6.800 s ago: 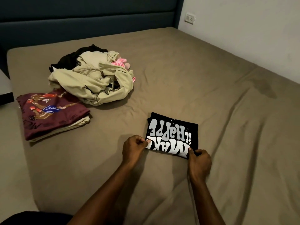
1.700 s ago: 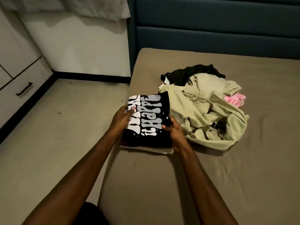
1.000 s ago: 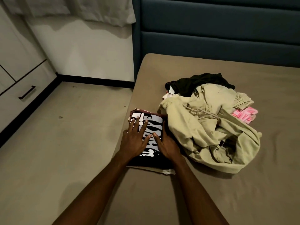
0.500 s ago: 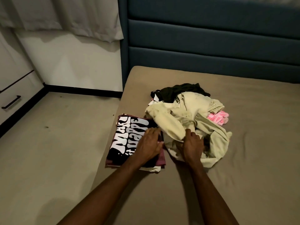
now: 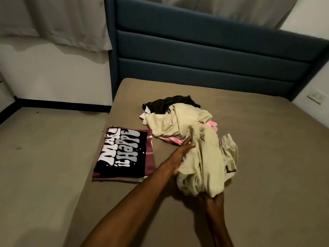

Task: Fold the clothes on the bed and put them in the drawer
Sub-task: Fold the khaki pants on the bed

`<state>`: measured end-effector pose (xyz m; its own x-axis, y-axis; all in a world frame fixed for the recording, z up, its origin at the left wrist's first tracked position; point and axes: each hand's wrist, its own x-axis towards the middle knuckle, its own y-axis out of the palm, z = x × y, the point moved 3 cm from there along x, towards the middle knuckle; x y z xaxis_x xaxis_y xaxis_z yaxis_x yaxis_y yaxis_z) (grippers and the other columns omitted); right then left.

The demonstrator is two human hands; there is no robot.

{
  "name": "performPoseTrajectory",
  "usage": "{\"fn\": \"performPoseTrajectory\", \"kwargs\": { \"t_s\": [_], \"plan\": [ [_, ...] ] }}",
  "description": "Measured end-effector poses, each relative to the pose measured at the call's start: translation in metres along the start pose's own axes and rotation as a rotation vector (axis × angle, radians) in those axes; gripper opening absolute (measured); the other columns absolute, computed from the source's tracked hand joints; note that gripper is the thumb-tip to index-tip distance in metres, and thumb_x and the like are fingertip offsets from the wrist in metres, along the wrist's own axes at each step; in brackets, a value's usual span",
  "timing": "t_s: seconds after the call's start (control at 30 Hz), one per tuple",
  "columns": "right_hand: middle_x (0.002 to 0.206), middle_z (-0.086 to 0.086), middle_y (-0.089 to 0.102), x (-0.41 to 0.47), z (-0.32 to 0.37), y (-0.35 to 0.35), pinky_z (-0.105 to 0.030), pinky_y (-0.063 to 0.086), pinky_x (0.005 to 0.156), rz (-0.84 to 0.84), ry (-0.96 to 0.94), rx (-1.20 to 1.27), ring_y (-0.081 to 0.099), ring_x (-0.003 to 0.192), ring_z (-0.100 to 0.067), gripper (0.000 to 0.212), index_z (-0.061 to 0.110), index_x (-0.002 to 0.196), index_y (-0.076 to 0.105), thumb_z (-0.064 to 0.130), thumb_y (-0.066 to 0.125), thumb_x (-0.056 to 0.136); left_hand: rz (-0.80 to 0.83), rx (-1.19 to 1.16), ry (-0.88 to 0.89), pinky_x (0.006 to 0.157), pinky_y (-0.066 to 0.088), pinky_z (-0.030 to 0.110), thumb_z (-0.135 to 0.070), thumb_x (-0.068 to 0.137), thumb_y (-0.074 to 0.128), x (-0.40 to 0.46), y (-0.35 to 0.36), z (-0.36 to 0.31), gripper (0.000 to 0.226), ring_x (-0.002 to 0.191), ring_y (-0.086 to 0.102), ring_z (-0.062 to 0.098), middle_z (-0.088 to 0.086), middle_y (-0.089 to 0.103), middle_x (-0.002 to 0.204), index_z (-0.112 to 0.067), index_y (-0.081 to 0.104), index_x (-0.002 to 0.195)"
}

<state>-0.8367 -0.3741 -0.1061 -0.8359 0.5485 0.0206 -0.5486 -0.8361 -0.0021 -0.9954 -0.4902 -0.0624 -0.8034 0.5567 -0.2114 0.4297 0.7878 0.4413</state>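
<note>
A crumpled beige garment (image 5: 201, 157) is seen lifted at the near edge of a heap of unfolded clothes on a brown-sheeted bed (image 5: 267, 175). The left hand (image 5: 179, 154) is laid against the garment's left side, its fingers (image 5: 187, 141) mostly straight and partly buried in the cloth. The right hand (image 5: 213, 198) is found beneath the hanging bunch of fabric, which appears to be gripped from below; the fingers themselves are hidden by the cloth, so their closure cannot be told for certain. Behind the beige garment, a black garment (image 5: 170, 102) and a pink piece (image 5: 210, 124) are left in the heap. To the left, near the bed's edge, a folded black T-shirt (image 5: 122, 152) with white lettering is stacked on a folded maroon one (image 5: 150, 157). A dark blue padded headboard (image 5: 204, 59) is seen behind, with a pale curtain (image 5: 53, 24) at upper left.
</note>
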Motion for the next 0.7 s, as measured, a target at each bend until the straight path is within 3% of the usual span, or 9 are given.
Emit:
{"fn": "performPoseTrajectory", "kwargs": {
  "t_s": [0.07, 0.13, 0.17, 0.23, 0.33, 0.4, 0.5, 0.63, 0.7],
  "plan": [
    [0.123, -0.002, 0.068, -0.02, -0.038, -0.03, -0.016, 0.053, 0.086, 0.127, 0.17, -0.054, 0.063, 0.121, -0.028, 0.042, 0.029, 0.119, 0.061, 0.001, 0.068, 0.09, 0.109, 0.132, -0.005, 0.1, 0.047, 0.026, 0.003, 0.089, 0.058, -0.023, -0.007, 0.022, 0.06, 0.124, 0.061, 0.011, -0.005, 0.069, 0.131, -0.027, 0.055, 0.141],
    [0.137, -0.021, 0.063, -0.037, -0.067, -0.056, -0.037, 0.056, 0.098, 0.179, 0.338, -0.004, 0.064, 0.122, -0.033, 0.045, 0.022, 0.124, 0.066, -0.011, 0.058, 0.095, 0.193, 0.296, -0.006, 0.097, 0.046, 0.039, 0.021, 0.08, 0.055, -0.053, -0.022, 0.052, 0.067, 0.116, 0.064, 0.023, 0.019, 0.068, 0.128, -0.02, 0.063, 0.132],
    [0.143, -0.022, 0.058, -0.044, -0.07, -0.061, -0.047, 0.052, 0.104, 0.143, 0.402, 0.113, 0.063, 0.125, -0.033, 0.046, 0.019, 0.131, 0.065, -0.01, 0.056, 0.096, 0.215, 0.349, -0.014, 0.097, 0.046, 0.044, 0.022, 0.078, 0.057, -0.068, -0.03, 0.067, 0.064, 0.114, 0.064, 0.025, 0.021, 0.069, 0.124, -0.021, 0.069, 0.124],
    [0.146, -0.015, 0.059, -0.049, -0.069, -0.069, -0.041, 0.052, 0.106, 0.029, 0.463, 0.411, 0.063, 0.127, -0.027, 0.051, 0.016, 0.136, 0.065, -0.002, 0.066, 0.089, 0.254, 0.422, -0.049, 0.089, 0.046, 0.042, 0.014, 0.076, 0.058, -0.097, -0.041, 0.089, 0.051, 0.105, 0.064, 0.026, 0.018, 0.071, 0.111, -0.022, 0.077, 0.106],
    [0.137, -0.013, 0.066, -0.064, -0.06, -0.078, -0.038, 0.059, 0.094, -0.086, 0.553, 0.782, 0.068, 0.118, -0.028, 0.085, 0.01, 0.126, 0.074, 0.014, 0.099, 0.044, 0.24, 0.42, -0.102, 0.083, 0.051, 0.034, 0.003, 0.073, 0.054, -0.133, -0.047, 0.101, 0.036, 0.097, 0.066, 0.026, 0.022, 0.072, 0.101, -0.015, 0.08, 0.088],
    [0.144, -0.014, 0.061, -0.075, -0.054, -0.085, -0.047, 0.044, 0.114, -0.13, 0.584, 0.951, 0.056, 0.134, -0.034, 0.091, 0.012, 0.144, 0.06, 0.023, 0.093, 0.06, 0.226, 0.364, -0.13, 0.082, 0.054, 0.033, -0.002, 0.068, 0.051, -0.151, -0.037, 0.101, 0.029, 0.088, 0.069, 0.026, 0.023, 0.072, 0.091, -0.006, 0.076, 0.083],
    [0.154, -0.014, 0.051, -0.078, -0.04, -0.083, -0.055, 0.023, 0.125, -0.028, 0.649, 0.958, 0.043, 0.146, -0.037, 0.071, 0.016, 0.152, 0.05, 0.046, 0.073, 0.092, 0.124, 0.228, -0.202, 0.074, 0.052, 0.038, 0.0, 0.069, 0.047, -0.17, -0.025, 0.111, 0.025, 0.076, 0.069, 0.032, 0.021, 0.07, 0.081, 0.001, 0.058, 0.092],
    [0.142, -0.021, 0.061, -0.087, -0.035, -0.071, -0.05, 0.058, 0.096, 0.228, 0.681, 0.671, 0.059, 0.13, -0.038, 0.073, 0.007, 0.146, 0.055, 0.007, 0.083, 0.078, 0.039, 0.322, -0.261, 0.076, 0.047, 0.039, -0.019, 0.085, 0.048, -0.199, -0.018, 0.137, 0.051, 0.084, 0.069, 0.034, 0.02, 0.073, 0.093, -0.029, 0.053, 0.135],
    [0.137, -0.023, 0.063, -0.088, -0.037, -0.068, -0.047, 0.059, 0.095, 0.28, 0.57, 0.415, 0.061, 0.127, -0.04, 0.089, 0.006, 0.145, 0.054, -0.002, 0.088, 0.063, 0.013, 0.289, -0.248, 0.08, 0.046, 0.034, -0.028, 0.086, 0.05, -0.217, -0.015, 0.15, 0.054, 0.087, 0.071, 0.028, 0.015, 0.076, 0.096, -0.037, 0.055, 0.139]
  ]
}}
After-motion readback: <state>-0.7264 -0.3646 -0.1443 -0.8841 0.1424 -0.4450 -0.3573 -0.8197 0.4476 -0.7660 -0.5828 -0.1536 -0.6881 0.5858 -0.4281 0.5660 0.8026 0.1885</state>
